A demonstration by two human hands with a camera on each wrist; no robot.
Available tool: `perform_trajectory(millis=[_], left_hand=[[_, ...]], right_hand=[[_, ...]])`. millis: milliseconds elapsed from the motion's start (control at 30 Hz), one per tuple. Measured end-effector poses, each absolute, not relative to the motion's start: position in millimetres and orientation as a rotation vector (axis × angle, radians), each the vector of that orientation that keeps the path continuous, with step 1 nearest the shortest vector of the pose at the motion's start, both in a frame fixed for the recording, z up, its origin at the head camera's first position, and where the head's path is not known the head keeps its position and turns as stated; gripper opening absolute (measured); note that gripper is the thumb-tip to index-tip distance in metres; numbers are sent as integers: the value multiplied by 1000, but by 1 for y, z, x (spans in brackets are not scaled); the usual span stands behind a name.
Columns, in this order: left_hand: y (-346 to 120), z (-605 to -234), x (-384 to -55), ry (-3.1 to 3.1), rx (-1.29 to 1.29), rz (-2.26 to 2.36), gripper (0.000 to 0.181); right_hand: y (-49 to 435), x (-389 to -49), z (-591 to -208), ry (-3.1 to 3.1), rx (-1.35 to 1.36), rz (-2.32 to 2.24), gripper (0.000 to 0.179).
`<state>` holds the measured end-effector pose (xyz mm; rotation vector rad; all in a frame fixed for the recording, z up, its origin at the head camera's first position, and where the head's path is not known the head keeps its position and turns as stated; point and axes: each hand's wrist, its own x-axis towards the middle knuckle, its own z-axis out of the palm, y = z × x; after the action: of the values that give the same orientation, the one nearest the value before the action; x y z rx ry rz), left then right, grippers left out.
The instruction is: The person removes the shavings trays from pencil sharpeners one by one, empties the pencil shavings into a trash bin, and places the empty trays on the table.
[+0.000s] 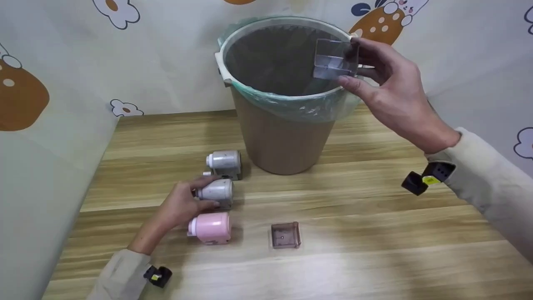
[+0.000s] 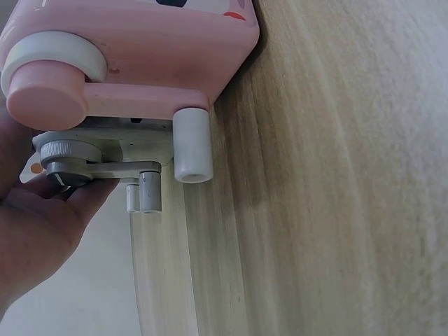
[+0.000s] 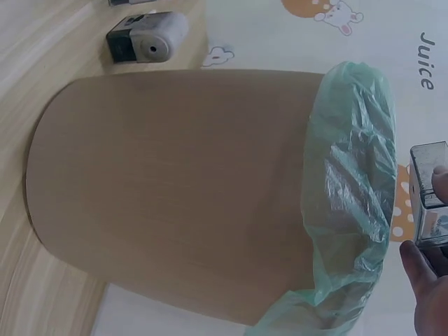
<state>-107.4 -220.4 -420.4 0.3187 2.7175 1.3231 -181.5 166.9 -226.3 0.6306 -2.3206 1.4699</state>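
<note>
Three crank pencil sharpeners stand in a row on the table. My left hand (image 1: 179, 206) grips the middle white-grey sharpener (image 1: 220, 191), thumb on the near side and fingers on the far side. Closest to me is the pink sharpener (image 1: 214, 227), whose crank handle (image 2: 192, 147) shows large in the left wrist view. The far grey sharpener (image 1: 227, 160) stands beyond. With its thumb and fingers, my right hand (image 1: 397, 89) holds a clear plastic shavings drawer (image 1: 327, 62), tilted over the right rim of the trash bin (image 1: 287, 141).
A brownish see-through drawer (image 1: 285, 235) lies on the wooden table (image 1: 374, 258), right of the pink sharpener. The tall bin has a green plastic liner (image 3: 353, 182) folded over its rim. Behind it hangs a patterned backdrop (image 1: 175, 62).
</note>
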Motion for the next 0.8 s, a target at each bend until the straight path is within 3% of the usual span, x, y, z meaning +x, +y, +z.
perform_trajectory(millis=[800], left_hand=[[-220, -421, -107, 2704, 340, 1355, 63]], right_hand=[[157, -154, -233, -2195, 651, 1768, 59]])
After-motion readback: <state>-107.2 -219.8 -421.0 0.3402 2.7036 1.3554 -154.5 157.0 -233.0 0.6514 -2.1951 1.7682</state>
